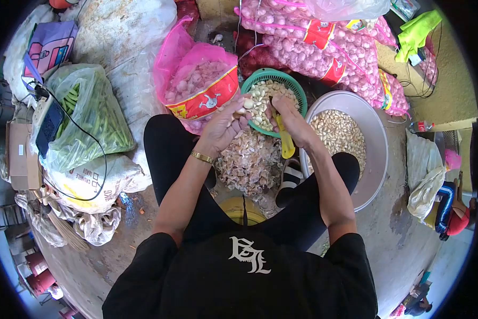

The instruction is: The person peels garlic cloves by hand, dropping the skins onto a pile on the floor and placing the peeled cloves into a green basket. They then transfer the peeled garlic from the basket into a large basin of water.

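Note:
My left hand [225, 125] is closed on a pale garlic piece at the near left edge of the green basket [297, 80]. Curled round a yellow-handled knife [286, 142], my right hand [291, 117] is over the basket's right side. Peeled white cloves [263, 101] lie in the basket. Below my hands is a heap of garlic skins [249, 162]. To the right, a large whitish basin [374, 170] holds many cloves [339, 133].
An open pink mesh bag of garlic [196, 82] stands at left of the basket, with full garlic sacks [313, 48] behind. Green vegetables in a clear bag [98, 117] and a phone [50, 125] are farther left. My knees flank the skins.

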The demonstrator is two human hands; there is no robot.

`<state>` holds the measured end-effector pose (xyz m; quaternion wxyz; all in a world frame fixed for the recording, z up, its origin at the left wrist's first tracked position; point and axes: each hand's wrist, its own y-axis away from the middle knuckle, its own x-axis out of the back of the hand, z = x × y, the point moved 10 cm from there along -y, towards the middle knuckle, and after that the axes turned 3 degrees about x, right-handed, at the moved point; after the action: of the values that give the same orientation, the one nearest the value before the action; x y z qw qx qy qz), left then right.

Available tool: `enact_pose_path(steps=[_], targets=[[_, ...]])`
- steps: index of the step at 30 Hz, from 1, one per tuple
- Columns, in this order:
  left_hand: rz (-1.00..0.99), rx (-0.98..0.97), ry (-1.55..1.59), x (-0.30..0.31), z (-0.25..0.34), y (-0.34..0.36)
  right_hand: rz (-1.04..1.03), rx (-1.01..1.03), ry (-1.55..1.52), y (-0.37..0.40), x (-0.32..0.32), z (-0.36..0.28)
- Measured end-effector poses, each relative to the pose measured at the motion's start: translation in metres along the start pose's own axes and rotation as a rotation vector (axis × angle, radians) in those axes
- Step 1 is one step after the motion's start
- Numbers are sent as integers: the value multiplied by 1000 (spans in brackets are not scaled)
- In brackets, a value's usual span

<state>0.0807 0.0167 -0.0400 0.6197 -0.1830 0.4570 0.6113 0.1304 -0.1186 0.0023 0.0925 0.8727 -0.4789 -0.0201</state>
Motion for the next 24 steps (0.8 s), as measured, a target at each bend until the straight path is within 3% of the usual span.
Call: enact_pose_path(steps=[1, 5, 7, 11, 13, 16, 24], targets=[[0, 7, 3, 1, 0, 0, -124, -46, -131, 0, -11, 6], [-28, -2, 16, 0, 1, -1, -108, 92, -17, 0, -17, -3], [13, -2, 14, 6, 0, -2, -84, 257, 42, 0, -17, -26], [30, -8, 8, 4, 1, -1, 76, 280, 258, 0, -8, -29], [-2, 11, 4, -3, 0, 1, 155, 615, 521, 13, -17, -60], [3, 22, -29, -3, -5, 0, 104, 456, 735, 13, -20, -60], [-36, 59, -44, -11, -11, 2, 141, 562, 787, 13, -21, -56]])
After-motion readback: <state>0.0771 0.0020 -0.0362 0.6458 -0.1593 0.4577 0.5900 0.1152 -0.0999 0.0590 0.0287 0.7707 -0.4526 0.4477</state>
